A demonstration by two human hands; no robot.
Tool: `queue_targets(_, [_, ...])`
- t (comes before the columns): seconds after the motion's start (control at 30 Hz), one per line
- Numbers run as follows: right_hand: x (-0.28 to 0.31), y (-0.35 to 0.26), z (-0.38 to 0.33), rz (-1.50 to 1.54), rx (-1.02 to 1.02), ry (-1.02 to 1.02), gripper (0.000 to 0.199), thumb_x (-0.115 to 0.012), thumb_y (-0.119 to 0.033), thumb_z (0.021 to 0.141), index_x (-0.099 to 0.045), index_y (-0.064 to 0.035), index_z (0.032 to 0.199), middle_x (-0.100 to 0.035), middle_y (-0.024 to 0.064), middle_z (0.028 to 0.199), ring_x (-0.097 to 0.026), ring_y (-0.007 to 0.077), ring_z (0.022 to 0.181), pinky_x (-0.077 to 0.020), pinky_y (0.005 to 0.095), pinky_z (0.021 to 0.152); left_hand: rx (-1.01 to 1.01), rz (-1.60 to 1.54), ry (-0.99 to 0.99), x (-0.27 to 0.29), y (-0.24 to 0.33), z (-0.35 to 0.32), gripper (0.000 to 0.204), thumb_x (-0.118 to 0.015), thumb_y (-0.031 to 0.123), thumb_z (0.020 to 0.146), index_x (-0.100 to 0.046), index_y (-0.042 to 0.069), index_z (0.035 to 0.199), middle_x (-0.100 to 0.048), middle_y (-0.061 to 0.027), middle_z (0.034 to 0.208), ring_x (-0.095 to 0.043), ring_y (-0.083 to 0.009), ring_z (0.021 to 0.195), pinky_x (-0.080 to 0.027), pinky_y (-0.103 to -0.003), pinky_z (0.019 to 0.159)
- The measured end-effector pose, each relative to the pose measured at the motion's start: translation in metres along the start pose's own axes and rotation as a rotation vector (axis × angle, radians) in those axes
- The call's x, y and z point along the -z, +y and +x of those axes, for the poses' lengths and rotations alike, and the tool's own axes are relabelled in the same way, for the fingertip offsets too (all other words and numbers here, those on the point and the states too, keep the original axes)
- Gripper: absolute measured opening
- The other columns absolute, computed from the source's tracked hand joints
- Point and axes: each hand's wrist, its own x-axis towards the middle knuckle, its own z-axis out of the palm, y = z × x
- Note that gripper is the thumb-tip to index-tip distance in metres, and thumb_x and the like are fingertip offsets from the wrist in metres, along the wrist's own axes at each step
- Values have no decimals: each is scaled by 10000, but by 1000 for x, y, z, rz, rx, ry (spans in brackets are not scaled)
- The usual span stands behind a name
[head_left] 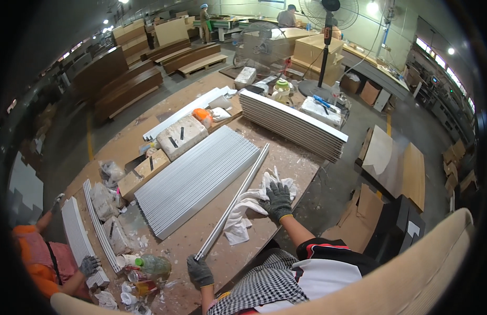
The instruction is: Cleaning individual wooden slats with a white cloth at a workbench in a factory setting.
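My left hand (200,271), in a dark grey knitted glove, is closed at the near end of a few long, narrow white strips (230,205) lying side by side on the table. Its fingertips are partly hidden. My right hand (278,200), gloved alike, rests with fingers spread on a crumpled white cloth (237,223) to the right of the strips. To their left lies a broad row of white strips (199,181), packed edge to edge. Beyond, a tall stack of white-topped panels (291,126) stands along the table's far right side.
Wrapped blocks (181,137), an orange object (202,117) and a plastic bottle (153,264) sit on the worn table (285,157). A co-worker's gloved hand (89,265) touches another strip stack (81,236) at left. A standing fan (327,42) is behind; cardboard (354,215) lies right.
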Motion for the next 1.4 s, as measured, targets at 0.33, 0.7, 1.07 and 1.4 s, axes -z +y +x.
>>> queue_targets(0.33, [-8,5,-1,-88,-11,-64,621,-463,-472,878,-468,-146,1407,-315,112,1530,-239,340,1427,-105,506,1183,-62,-6,-131,6,8,0,329,-602,235,897,-602,-11,1116,-624,-199,1051,-606,-373,982,-484,-425,872])
queue_targets(0.7, [15,-17,-6,-15,-11,-53,727,-525,-592,835,-532,-77,1348,-462,186,1434,-384,372,1346,-239,516,1130,-118,75,-125,22,12,-8,349,-570,215,917,-586,-32,1163,-598,-255,1072,-568,-426,1009,-457,-466,878])
queue_targets(1.07, [-17,14,15,-92,17,42,675,-546,-589,815,-562,-151,1329,-449,136,1457,-396,357,1341,-221,527,1129,-84,35,-143,-8,20,8,388,-581,271,954,-571,-42,1182,-604,-209,1098,-577,-333,1031,-444,-413,926])
queue_targets(1.4, [-5,10,-1,93,-19,20,591,-639,-472,765,-626,-90,1216,-486,188,1396,-410,402,1306,-262,551,1107,58,-67,-165,-9,-1,-6,381,-597,129,934,-506,-57,1253,-566,-173,1156,-563,-261,1039,-445,-363,943])
